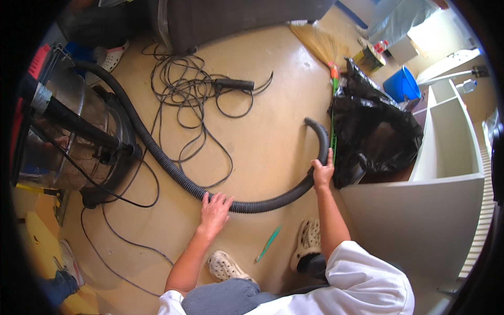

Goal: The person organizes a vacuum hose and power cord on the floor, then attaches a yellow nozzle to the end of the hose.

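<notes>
A black ribbed vacuum hose [257,206] runs in a curve across the front of me from the vacuum cleaner [73,142] at the left. My left hand [215,214] is closed over the middle stretch of the hose, its fingers on the ribs. Near the far end, my right hand [323,172] grips the hose where it meets a smooth bent tube [321,136]. That tube curves up and back to the left, its tip just above the floor or touching it; I cannot tell which. No nozzle shows on the tip.
Loose black cable [178,100] lies tangled with a dark cylindrical piece [234,84]. At right are a black garbage bag [375,126], a broom [317,44], a blue bucket [401,84] and a white cabinet [420,220]. A green stick [269,244] lies between my clogs. Other people's shoes show at left.
</notes>
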Demonstrator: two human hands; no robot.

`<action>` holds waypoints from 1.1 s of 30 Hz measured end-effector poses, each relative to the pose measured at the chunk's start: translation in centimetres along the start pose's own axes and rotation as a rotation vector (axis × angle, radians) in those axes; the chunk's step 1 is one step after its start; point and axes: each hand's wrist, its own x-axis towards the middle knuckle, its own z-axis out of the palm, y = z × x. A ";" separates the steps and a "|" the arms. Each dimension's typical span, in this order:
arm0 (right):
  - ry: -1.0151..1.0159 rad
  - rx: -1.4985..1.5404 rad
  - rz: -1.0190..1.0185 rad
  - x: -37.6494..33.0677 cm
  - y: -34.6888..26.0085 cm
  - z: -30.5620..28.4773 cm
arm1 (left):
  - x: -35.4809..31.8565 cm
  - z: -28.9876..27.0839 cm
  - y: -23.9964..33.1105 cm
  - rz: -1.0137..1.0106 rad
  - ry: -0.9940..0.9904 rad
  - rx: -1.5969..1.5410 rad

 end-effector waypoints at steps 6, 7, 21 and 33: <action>-0.075 -0.017 0.088 0.5 -1.9 0.9 | -0.3 -0.4 -0.3 -0.078 -0.015 0.012; -0.016 -0.011 0.079 1.0 -1.6 1.2 | -0.4 -0.6 0.0 -0.086 0.027 -0.007; -0.013 -0.080 -0.046 9.7 -2.9 4.7 | -0.1 -1.9 -0.4 -0.161 0.051 -0.097; -0.149 -0.362 -0.206 8.6 -2.7 3.1 | -1.1 -1.9 -1.3 -0.220 0.086 -0.186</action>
